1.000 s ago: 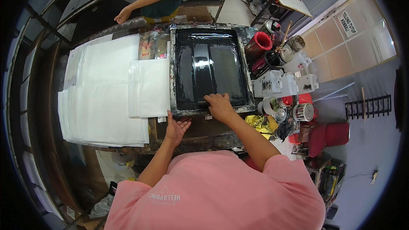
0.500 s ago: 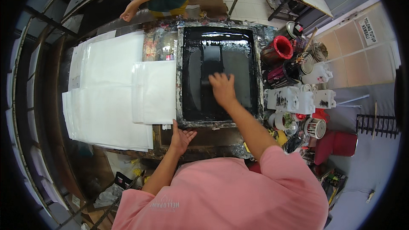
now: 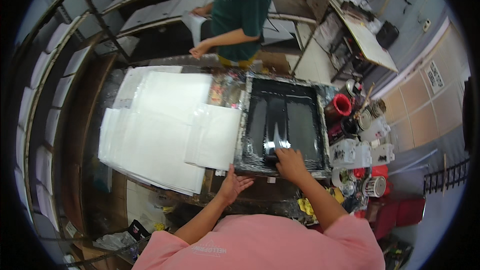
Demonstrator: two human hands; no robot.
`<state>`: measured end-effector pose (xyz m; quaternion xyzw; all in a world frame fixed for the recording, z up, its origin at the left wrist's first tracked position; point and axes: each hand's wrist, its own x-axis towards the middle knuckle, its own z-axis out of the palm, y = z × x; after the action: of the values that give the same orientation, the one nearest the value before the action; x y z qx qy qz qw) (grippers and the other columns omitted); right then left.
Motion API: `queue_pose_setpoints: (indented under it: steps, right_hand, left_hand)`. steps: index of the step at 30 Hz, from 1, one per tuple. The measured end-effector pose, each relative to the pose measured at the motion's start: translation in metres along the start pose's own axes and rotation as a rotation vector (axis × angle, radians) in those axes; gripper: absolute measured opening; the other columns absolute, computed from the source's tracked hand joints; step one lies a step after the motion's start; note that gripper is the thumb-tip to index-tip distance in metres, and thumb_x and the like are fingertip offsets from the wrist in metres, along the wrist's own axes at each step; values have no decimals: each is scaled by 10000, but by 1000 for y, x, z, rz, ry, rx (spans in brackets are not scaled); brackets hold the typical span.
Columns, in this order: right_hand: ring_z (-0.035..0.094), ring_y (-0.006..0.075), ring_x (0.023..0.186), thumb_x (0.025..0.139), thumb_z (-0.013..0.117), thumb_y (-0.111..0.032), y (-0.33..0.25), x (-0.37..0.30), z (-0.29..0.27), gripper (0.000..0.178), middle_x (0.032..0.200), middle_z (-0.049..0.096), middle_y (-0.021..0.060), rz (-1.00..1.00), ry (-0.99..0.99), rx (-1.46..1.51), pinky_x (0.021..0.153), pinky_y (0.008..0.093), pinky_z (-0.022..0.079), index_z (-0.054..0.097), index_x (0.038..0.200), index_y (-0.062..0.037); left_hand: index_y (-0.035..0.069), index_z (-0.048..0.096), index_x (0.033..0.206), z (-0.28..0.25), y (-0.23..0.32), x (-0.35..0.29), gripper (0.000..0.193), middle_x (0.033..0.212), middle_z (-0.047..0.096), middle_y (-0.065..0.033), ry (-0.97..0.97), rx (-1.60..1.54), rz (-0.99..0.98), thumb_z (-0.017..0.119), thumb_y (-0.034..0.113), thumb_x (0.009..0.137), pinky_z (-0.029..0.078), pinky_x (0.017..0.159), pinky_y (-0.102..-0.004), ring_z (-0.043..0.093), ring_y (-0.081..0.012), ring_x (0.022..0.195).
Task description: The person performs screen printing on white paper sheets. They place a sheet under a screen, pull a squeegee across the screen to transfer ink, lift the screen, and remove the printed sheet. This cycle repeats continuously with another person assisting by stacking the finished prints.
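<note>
A printing screen (image 3: pixel 243 140) with a paint-crusted frame lies flat on the work table, its mesh coated in wet black ink. My right hand (image 3: pixel 291 164) is closed at the near end of the mesh, around a dark squeegee (image 3: pixel 270 158) mostly hidden by ink and fingers. Smooth streaks of ink run away from it toward the far side. My left hand (image 3: pixel 234 186) is open, palm up, by the screen's near left corner, thumb pointing up at the frame's edge. Left of the screen lies a small pile of white plastic bags (image 3: pixel 216 137).
A larger stack of white sheets (image 3: pixel 160 125) covers the table's left part. Ink cans, including a red-rimmed one (image 3: pixel 342 104), and white containers (image 3: pixel 343 152) crowd the right side. Across the table stands a person in a green shirt (image 3: pixel 242 10) holding a white sheet (image 3: pixel 194 29). Racks line the left.
My right hand has drawn back from the middle of the screen to its near end. My left hand stays by the corner. The view has tilted up, showing more of the co-worker.
</note>
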<state>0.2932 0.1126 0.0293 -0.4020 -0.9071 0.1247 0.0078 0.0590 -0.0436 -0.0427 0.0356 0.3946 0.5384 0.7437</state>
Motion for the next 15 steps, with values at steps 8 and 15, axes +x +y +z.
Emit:
queue_pose_setpoints:
  steps: [8,15]
  right_hand:
    - [585,307,929,937,752,-506,-45,39,-146,461,949,633,108,27,656,-190,938,493,377,702,975,-49]
    - [589,301,903,930,760,-516,-34,71,-186,470,868,627,98,6,740,-179,901,476,376,708,882,-51]
  left_hand:
    - [-31,233,1672,99,88,-24,882,1664,403,-296,-448,289,474,310,664,1134,316,1307,-488,386,-383,1581]
    - [103,253,1738,-30,32,8,1155,1765,108,-360,615,1976,420,386,924,936,-118,1220,-784,-42,-564,1638]
